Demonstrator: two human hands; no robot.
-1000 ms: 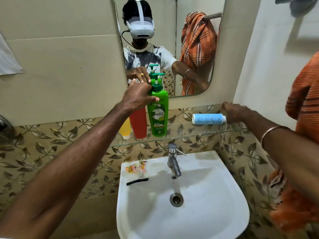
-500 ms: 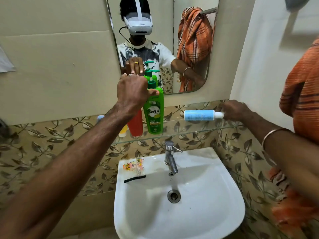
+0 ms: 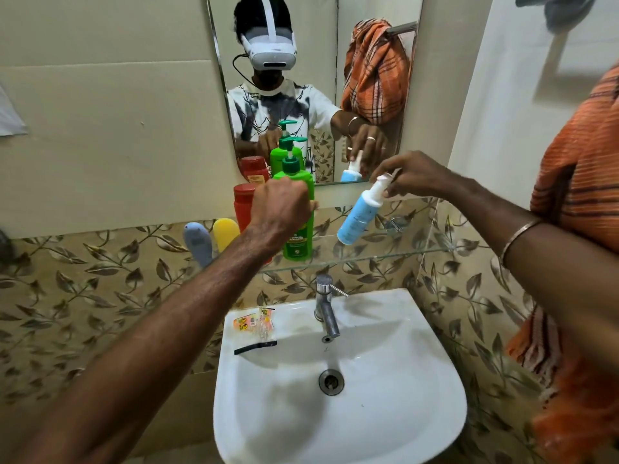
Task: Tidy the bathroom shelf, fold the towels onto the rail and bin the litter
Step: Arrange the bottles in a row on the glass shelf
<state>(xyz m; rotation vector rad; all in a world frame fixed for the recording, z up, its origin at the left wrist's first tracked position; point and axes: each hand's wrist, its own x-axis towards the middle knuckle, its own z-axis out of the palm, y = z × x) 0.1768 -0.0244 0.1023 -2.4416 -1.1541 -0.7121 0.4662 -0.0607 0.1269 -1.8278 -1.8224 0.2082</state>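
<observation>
My left hand (image 3: 279, 204) is closed around the body of the green pump bottle (image 3: 299, 229), which stands upright on the glass shelf (image 3: 385, 256). Just left of it stand a red bottle (image 3: 243, 204), a yellow bottle (image 3: 225, 231) and a grey-blue bottle (image 3: 198, 244). My right hand (image 3: 410, 174) pinches the white cap of a light blue bottle (image 3: 360, 216), which hangs tilted above the shelf. An orange checked towel (image 3: 582, 182) hangs at the far right. A crumpled orange wrapper (image 3: 254, 324) and a black strip (image 3: 256, 347) lie on the basin rim.
A white washbasin (image 3: 338, 430) with a steel tap (image 3: 326, 309) sits below the shelf. The mirror (image 3: 315, 78) above shows a person in a headset and an orange towel on a rail. Leaf-patterned tiles line the wall.
My right hand has lifted the light blue bottle from lying flat on the shelf to hanging tilted by its cap. My left hand slid down from the pump head to the green bottle's body.
</observation>
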